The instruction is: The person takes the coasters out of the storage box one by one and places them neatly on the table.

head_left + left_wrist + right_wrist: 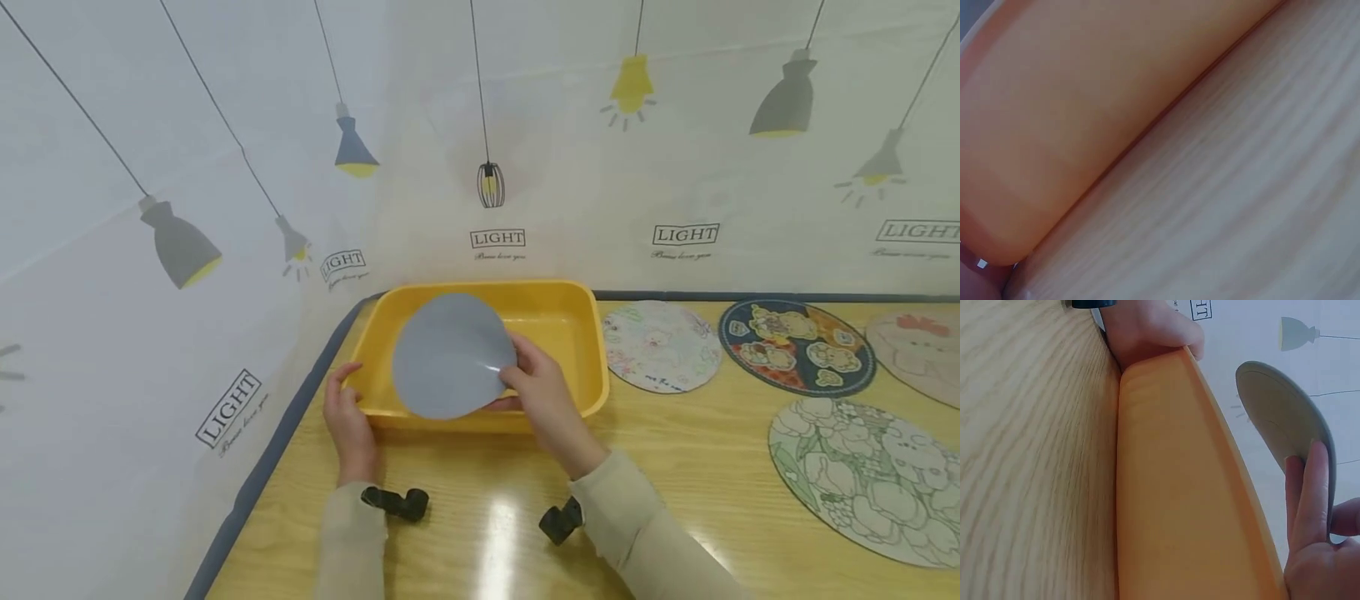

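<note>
Over a yellow plastic tub [592, 367], my right hand [546, 404] pinches a thin, round grey mat [450, 358] by its right edge, thumb on top and fingers beneath. The mat [1272, 406] is tilted above the rim in the right wrist view, with two fingers lying along its underside. At the tub's front left corner, my left hand [350, 421] holds the rim with its fingers bent over the edge. The left wrist view shows mainly the tub's outer wall [1085, 94]; the left fingers are mostly hidden there.
Right of the tub, several round printed mats lie on the wooden table [450, 517]: a pale one [660, 346], a dark blue and orange one [798, 346], a pink one [918, 350] and a larger green-and-white one [873, 483]. A lamp-patterned sheet [420, 217] stands behind.
</note>
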`<state>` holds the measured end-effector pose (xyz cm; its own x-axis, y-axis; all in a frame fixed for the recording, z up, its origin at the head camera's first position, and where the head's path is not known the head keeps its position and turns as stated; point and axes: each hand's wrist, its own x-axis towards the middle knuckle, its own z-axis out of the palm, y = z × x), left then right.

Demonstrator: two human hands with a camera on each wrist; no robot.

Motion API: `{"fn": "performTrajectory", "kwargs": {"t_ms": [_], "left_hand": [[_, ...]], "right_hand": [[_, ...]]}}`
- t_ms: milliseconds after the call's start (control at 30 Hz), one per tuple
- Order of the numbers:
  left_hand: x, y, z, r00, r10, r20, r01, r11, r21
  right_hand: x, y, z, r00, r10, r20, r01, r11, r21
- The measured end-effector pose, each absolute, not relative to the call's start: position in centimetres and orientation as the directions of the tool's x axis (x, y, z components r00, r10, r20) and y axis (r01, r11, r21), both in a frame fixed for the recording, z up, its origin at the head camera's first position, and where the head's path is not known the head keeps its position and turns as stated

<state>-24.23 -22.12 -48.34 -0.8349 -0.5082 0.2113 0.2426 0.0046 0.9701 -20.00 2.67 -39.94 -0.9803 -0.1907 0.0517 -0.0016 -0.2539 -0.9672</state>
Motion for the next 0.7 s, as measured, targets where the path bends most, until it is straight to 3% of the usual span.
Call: {"fn": "performTrajectory", "kwargs": {"t_ms": [700], "left_hand": [[-24.0,-22.1,-47.9,-0.84,-0.513,0.178,0.218,-0.019,0.976]], "right_hand": [[-18.5,6.1,-41.1,-0.985,-0.171,-0.022,0.073,-0.297,-0.952]]}}
